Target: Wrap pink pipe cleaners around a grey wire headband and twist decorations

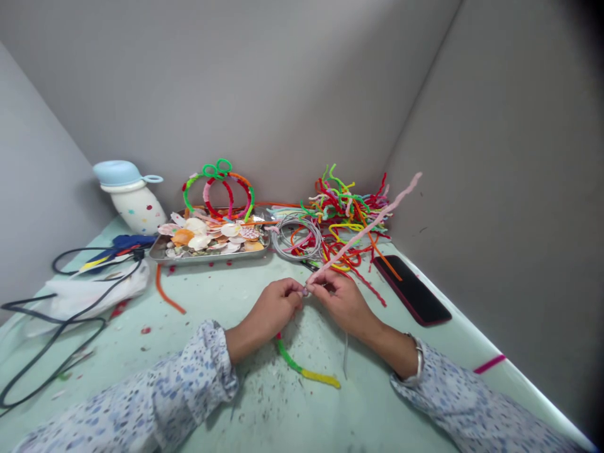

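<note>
Over the middle of the table, my left hand (276, 305) and my right hand (346, 305) meet at the fingertips. The right fingers pinch a pale pink pipe cleaner (370, 226) near its lower end; its long free part slants up to the right. My left hand is closed around a wire wrapped in pipe cleaner, and its green and yellow end (295, 365) curves out below the palm. A bare grey wire (346, 355) sticks down below my right hand. The fingers hide how these pieces join.
Behind my hands are a metal tray (212, 259) of shells, pipe-cleaner rings (221, 182), a coil of grey wire (297, 251) and a heap of coloured pipe cleaners (344, 195). A phone (418, 296) lies right; a bottle (136, 207) and black cable (61, 321) are left.
</note>
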Action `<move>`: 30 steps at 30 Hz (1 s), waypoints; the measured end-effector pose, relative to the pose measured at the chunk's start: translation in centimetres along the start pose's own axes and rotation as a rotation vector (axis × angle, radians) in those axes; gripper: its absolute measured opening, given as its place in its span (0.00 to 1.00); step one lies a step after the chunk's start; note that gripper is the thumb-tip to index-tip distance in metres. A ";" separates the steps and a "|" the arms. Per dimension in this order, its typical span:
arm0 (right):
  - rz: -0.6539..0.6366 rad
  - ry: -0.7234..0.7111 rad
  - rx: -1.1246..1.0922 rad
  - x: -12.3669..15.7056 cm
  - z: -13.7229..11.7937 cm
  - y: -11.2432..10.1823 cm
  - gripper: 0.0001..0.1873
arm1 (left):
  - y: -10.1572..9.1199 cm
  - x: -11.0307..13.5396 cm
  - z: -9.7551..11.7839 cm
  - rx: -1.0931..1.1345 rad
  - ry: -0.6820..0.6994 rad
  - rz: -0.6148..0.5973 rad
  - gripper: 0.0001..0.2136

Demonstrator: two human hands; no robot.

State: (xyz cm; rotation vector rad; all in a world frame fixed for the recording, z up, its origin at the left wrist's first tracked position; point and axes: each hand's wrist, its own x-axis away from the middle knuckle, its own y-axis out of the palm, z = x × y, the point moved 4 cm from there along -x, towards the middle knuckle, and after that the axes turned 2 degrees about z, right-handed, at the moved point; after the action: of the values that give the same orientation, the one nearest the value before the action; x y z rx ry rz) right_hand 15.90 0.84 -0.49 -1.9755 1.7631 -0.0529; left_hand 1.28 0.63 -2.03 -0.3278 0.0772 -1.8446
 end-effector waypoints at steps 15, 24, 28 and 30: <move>0.006 0.012 -0.019 0.2 0.1 0.3 0.04 | 0.5 -0.1 -0.1 0.166 -0.123 -0.109 0.06; 0.003 -0.222 0.153 0.5 -0.6 -0.1 0.05 | 0.5 -0.5 -0.4 0.122 -0.114 -0.091 0.09; -0.008 -0.270 0.159 0.6 -0.8 -0.1 0.06 | 0.3 -0.7 -0.5 0.119 -0.117 -0.064 0.07; -0.025 -0.281 0.143 0.6 -0.7 -0.1 0.05 | 0.3 -0.8 -0.5 0.129 -0.123 -0.052 0.06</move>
State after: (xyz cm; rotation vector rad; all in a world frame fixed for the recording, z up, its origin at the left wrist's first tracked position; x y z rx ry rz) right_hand 15.82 0.03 -0.03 -1.8047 1.5126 0.0837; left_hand 1.63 1.21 -2.70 -0.3554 -0.1357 -1.8664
